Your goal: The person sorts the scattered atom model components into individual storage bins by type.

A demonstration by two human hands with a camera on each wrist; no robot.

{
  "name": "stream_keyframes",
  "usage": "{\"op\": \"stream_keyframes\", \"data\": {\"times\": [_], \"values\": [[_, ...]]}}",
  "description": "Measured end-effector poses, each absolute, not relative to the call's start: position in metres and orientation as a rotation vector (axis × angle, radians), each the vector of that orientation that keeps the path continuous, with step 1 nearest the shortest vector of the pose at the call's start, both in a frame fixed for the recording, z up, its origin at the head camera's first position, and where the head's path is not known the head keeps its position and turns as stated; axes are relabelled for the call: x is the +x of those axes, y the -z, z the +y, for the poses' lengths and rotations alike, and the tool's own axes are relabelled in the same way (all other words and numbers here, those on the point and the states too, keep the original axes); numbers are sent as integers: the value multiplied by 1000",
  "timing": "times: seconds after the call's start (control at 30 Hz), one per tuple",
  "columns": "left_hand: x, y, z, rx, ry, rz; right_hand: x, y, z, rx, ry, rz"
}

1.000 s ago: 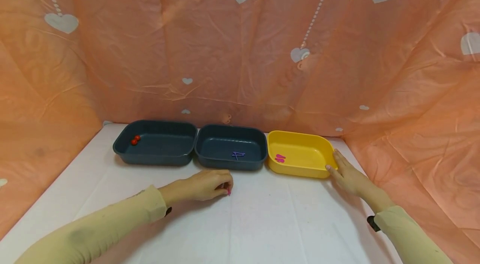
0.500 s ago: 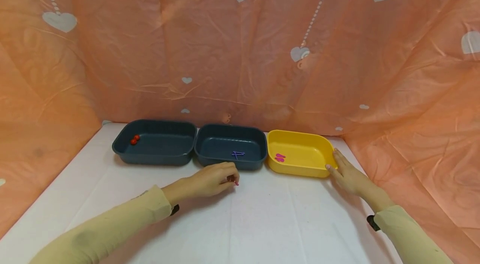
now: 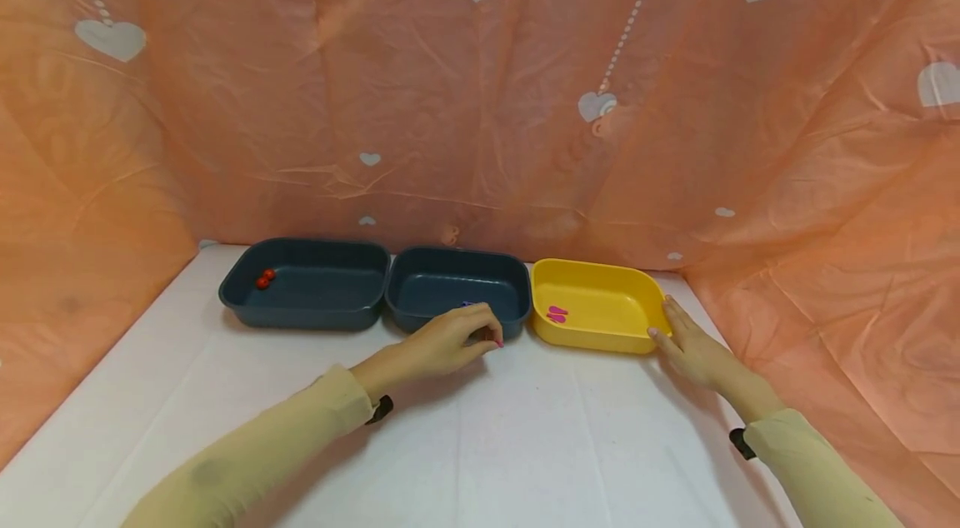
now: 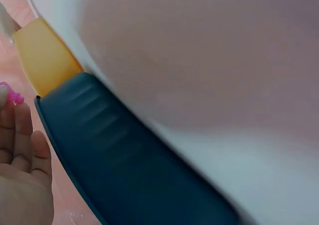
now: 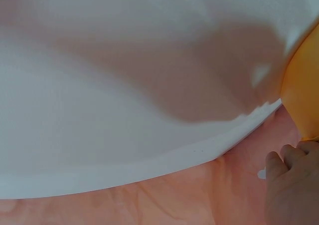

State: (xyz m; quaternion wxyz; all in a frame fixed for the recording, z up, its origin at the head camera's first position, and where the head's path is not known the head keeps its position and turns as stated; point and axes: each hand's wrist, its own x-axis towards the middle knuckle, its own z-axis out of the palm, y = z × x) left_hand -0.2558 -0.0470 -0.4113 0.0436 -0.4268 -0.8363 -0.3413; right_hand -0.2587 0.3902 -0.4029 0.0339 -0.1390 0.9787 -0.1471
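Observation:
My left hand [image 3: 442,343] is above the white table in front of the middle dark blue tray [image 3: 420,320], pinching a small pink plastic piece [image 4: 16,96] between thumb and fingertips. Most of that piece is hidden by the fingers. At the right end of the yellow tray [image 3: 600,340], my right hand [image 3: 697,355] rests against the rim with its fingers extended. Small flat pink pieces [image 3: 557,315] lie in the yellow tray's left part. Purple pieces [image 3: 468,304] in the middle tray are partly covered by my left hand.
Another dark blue tray [image 3: 307,317] stands at the left, holding two small red balls [image 3: 262,282]. The three trays form a row along the table's back edge. Behind them hangs an orange curtain [image 3: 420,95] with pale hearts. White cloth covers the table [image 3: 540,445].
My left hand has moved right and away from me with the pink piece, and now partly covers the purple pieces. The right hand stays at the yellow tray.

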Motion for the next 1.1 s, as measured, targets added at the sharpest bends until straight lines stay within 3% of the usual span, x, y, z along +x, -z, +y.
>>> {"op": "stream_keyframes", "data": {"times": [1.1], "values": [[-306, 393, 41, -1260, 1158, -2540, -263, 408, 392, -419, 451, 3021]]}}
